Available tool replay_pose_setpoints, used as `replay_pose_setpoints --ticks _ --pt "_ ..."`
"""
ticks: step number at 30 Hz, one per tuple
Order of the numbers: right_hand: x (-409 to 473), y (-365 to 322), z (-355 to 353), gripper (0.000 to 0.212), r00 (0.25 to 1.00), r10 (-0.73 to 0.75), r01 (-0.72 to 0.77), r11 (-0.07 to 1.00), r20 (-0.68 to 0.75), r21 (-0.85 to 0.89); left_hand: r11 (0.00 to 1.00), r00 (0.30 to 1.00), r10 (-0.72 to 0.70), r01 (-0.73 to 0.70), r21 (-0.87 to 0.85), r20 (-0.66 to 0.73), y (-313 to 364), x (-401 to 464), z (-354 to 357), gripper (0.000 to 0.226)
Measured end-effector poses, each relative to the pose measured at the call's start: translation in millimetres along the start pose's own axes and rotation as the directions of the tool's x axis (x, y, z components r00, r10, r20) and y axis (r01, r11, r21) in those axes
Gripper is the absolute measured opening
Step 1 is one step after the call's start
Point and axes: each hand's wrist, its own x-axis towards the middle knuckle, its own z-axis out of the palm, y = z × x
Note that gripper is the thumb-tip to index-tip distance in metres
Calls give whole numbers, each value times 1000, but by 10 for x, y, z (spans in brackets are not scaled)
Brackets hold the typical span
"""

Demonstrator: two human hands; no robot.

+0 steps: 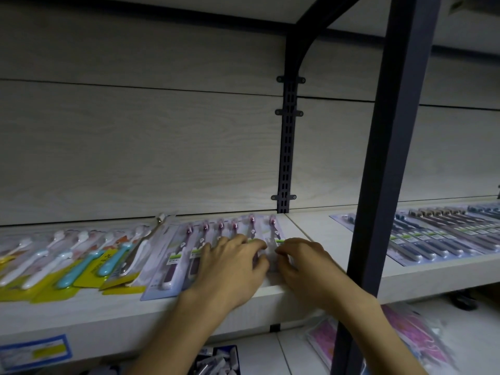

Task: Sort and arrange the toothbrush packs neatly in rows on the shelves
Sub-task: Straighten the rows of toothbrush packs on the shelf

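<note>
Purple toothbrush packs [216, 239] under flat-fingered left hand [230, 269], right hand [303, 259] curled, pinching rightmost pack [273, 239]

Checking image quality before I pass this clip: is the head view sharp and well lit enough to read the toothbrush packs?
Head view: dim overall, with no glare. The purple toothbrush packs under the left hand and right hand are soft and their label text unreadable. Wide-angle distortion tilts the dark upright post. The lower shelf is blurred.

One head-worn wide-angle view looks forward and slightly down, close to the shelf [311, 286], facing its pale back panel [140, 147].
</note>
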Motion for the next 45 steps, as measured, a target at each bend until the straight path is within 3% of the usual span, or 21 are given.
replay_pose_setpoints --ticks 10,15,21,26,37,45 --pt "-18 -81 -24 22 995 -94 94 996 -24 7 999 997 -15 12 -37 -78 -51 -75 -90 37" --pt "1 -176 -34 23 986 -162 163 986 -28 22 997 992 -81 79 -19 -100 -262 -129 -151 40" --pt "75 -350 99 32 981 -194 196 978 -33 71 979 979 -202 202 8 -34 -489 -275 -229 48" --pt "80 -445 149 34 979 -203 202 979 23 11 983 985 -172 172 -70 6 -541 -347 -225 45" --pt "42 -206 10 18 986 -169 168 984 1 62 990 993 -120 121 -79 10 -335 -342 -150 46" --pt "49 -165 106 33 996 -85 85 996 3 14 986 995 -79 70 -154 -53 -323 -321 -44 53"
